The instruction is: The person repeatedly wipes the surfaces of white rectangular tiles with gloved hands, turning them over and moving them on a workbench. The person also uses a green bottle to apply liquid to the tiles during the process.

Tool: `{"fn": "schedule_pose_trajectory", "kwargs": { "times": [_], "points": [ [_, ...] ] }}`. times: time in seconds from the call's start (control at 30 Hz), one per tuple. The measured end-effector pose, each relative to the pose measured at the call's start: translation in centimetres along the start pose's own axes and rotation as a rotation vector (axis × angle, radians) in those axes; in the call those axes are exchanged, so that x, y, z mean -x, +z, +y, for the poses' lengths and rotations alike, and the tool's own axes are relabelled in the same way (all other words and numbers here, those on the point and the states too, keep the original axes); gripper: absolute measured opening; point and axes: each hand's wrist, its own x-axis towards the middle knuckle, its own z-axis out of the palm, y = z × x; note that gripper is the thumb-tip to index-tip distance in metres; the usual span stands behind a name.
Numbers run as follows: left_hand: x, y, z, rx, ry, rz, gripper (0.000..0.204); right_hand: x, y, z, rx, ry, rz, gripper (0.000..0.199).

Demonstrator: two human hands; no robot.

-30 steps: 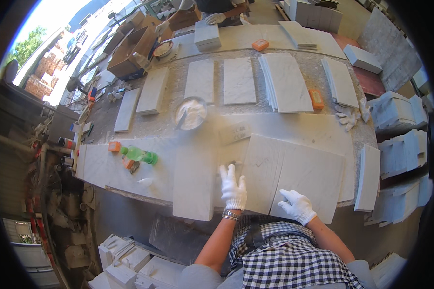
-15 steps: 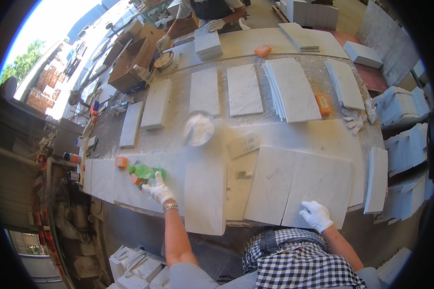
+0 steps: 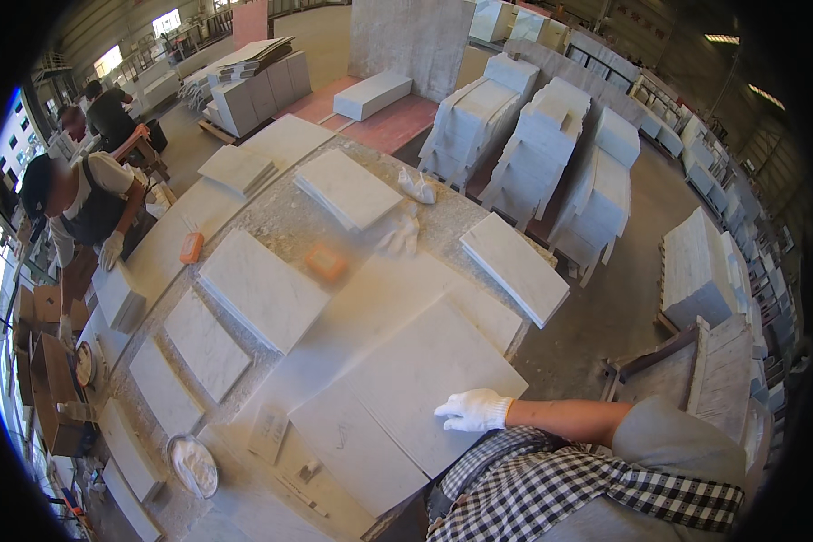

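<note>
My right hand (image 3: 474,410), in a white knit glove, rests on a large pale marble tile (image 3: 429,366). Its fingers lie loosely on the tile and hold nothing. A second marble tile (image 3: 357,443) sits to the left, with a thin seam between the two. Farther left are a small whitish piece with handwriting (image 3: 268,434) and a small block-like object (image 3: 308,470) whose kind I cannot make out. A round bowl of white powder (image 3: 193,467) stands at the lower left. My left hand is out of the picture.
Stacked tiles (image 3: 262,287) and orange boxes (image 3: 325,262) cover the dusty table. White gloves (image 3: 402,230) lie beyond. A co-worker (image 3: 90,208) stands at the far left, hands near a tile stack (image 3: 117,295). Slab stacks (image 3: 551,144) stand on the floor at right.
The view has swung to the right. My left hand, earlier reaching by a green bottle, has left the picture along with the bottle. My right hand still rests on the tile.
</note>
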Motion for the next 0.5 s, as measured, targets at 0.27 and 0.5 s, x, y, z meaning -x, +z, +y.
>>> {"fn": "schedule_pose_trajectory", "kwargs": {
  "times": [0.27,0.5],
  "points": [
    [15.9,3.5,11.7,0.200,0.203,-0.574,0.050,-8.4,-11.1,8.5,-0.134,0.093,0.698,0.049],
    [23.2,4.3,15.6,0.286,-0.029,-0.904,0.060,-21.9,-21.8,11.0,0.037,0.369,0.887,0.080]
  ]
}}
